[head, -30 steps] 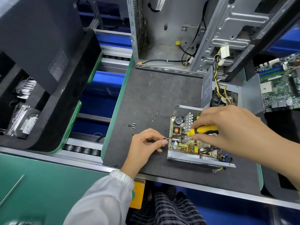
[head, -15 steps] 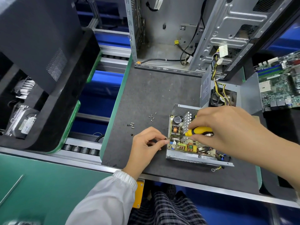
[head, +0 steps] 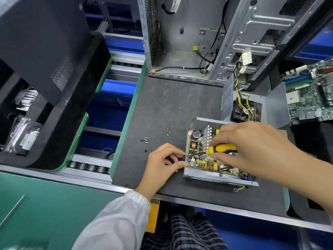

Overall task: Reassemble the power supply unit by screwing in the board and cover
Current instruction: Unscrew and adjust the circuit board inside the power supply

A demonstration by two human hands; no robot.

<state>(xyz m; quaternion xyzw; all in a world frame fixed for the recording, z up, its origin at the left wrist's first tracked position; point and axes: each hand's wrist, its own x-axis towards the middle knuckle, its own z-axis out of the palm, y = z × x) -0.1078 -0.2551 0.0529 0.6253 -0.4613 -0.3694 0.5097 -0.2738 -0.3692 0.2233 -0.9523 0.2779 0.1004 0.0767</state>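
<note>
The open power supply case (head: 216, 177) lies on the dark mat, with its circuit board (head: 195, 149) sitting inside. My right hand (head: 252, 148) grips a yellow and black screwdriver (head: 222, 148) above the board, shaft pointing left. The tip reaches the board's left edge, where my left hand (head: 162, 164) pinches a small dark screw (head: 184, 156) between thumb and forefinger. The grey cover with its fan (head: 246, 110) stands behind the case, wires running up from it. Loose screws (head: 168, 131) lie on the mat to the left.
An empty computer case (head: 180, 42) stands at the back of the mat (head: 171, 101). A motherboard (head: 310, 91) lies at the right. Black foam trays (head: 59, 112) holding a hard drive (head: 23, 136) sit at the left, beyond a roller conveyor. More screws (head: 145, 140) lie nearby.
Both hands have stayed at the board's left edge; the screwdriver tip and my left fingers have crept slightly closer to the case.
</note>
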